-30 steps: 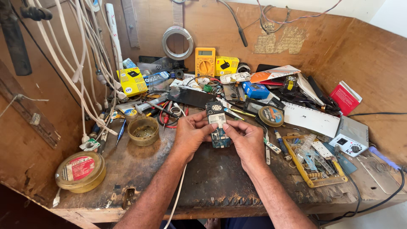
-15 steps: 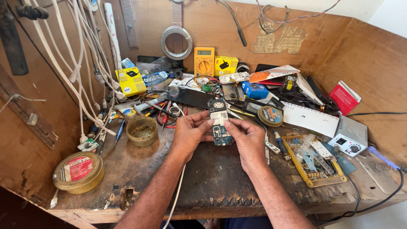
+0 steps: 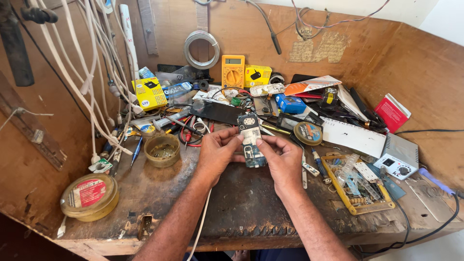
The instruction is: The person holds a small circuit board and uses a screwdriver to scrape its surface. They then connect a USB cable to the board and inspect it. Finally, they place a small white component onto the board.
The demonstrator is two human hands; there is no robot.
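Both my hands hold a small opened phone [image 3: 251, 141], its back cover off and its circuit board showing, upright above the middle of the wooden workbench [image 3: 159, 193]. My left hand [image 3: 216, 153] grips its left edge with thumb and fingers. On the phone's right edge sits my right hand [image 3: 284, 162], thumb pressing near the middle of the board. The phone's lower end is hidden between my palms.
A yellow multimeter [image 3: 232, 71], yellow boxes [image 3: 149, 93], a solder coil [image 3: 201, 49], white cables [image 3: 92, 82], a small round tin [image 3: 162, 150], a large lidded tin [image 3: 90, 197], a yellow parts tray [image 3: 360, 186], a white device [image 3: 399, 164] and a red booklet [image 3: 392, 112] crowd the bench.
The phone has been raised slightly and turned more upright between my hands. My right thumb has shifted onto the board. Nothing else on the bench has moved.
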